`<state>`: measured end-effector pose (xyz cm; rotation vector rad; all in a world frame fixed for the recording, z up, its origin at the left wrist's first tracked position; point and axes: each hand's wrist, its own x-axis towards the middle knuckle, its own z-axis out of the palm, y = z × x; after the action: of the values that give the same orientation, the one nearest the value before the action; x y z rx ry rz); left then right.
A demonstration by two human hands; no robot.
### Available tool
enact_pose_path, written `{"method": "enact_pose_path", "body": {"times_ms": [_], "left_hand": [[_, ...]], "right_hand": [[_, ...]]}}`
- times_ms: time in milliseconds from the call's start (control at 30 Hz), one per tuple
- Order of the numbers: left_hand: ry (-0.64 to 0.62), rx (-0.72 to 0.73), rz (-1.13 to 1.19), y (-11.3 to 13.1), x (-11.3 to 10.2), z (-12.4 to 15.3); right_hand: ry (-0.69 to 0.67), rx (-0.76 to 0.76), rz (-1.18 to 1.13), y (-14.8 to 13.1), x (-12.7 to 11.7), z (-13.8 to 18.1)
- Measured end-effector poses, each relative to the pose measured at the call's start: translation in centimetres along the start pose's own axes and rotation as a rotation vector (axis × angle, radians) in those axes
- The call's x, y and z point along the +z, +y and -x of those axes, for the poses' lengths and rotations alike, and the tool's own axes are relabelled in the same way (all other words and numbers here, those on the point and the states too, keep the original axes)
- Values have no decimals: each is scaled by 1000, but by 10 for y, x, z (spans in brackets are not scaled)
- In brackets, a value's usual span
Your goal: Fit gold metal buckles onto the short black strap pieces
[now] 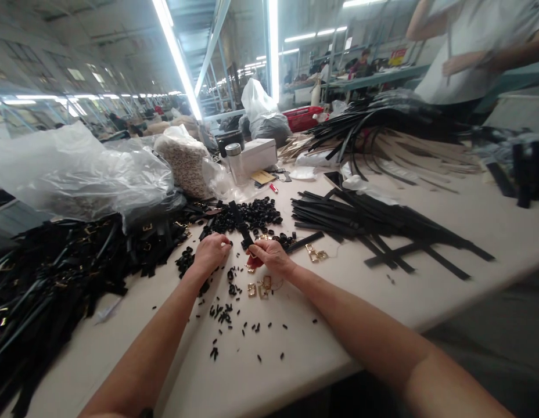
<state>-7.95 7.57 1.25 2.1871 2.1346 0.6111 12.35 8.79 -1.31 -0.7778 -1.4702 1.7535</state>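
Observation:
My right hand (272,256) pinches a short black strap (240,223), which points up and away over a heap of small black loops (263,213). Something reddish shows under its fingers, too small to name. My left hand (212,253) is closed, its fingertips together just left of the strap; what they hold, if anything, I cannot make out. More black loops (185,261) lie beside its wrist. Gold buckles (264,287) rest on the table below my right hand, and other gold buckles (315,253) lie to its right. Tiny black pieces (221,313) are scattered in front of my hands.
Long black strips (339,215) are piled on the table (322,377) at right. A tangle of finished-looking black straps with buckles (99,267) covers the left side. Behind stand plastic bags (78,168), a clear jar (235,162) and a white box (258,154). Another person (474,55) stands at far right.

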Motion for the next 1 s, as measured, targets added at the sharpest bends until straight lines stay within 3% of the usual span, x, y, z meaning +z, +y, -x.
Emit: {"method": "enact_pose_path", "body": {"times_ms": [167,233,400,500,700,833,1000], "left_hand": [[20,19,47,-1,8,-8],[54,-76,284,4,7,0],[58,-416,1197,33,7,43],[122,-516,1427,50,11,61],[212,-594,1604,59,15,59],[218,-579,1620,55,15,57],[238,-585,1594,53,15,60]], "right_hand": [[13,-9,61,0,-1,0],[29,-6,71,0,-1,0],[12,-13,119,-3,6,5],[-37,-24,151,-5,10,8],[-27,-24,153,-3,10,8],[-84,-4,166,0,9,7],[-42,32,149,2,10,6]]}}
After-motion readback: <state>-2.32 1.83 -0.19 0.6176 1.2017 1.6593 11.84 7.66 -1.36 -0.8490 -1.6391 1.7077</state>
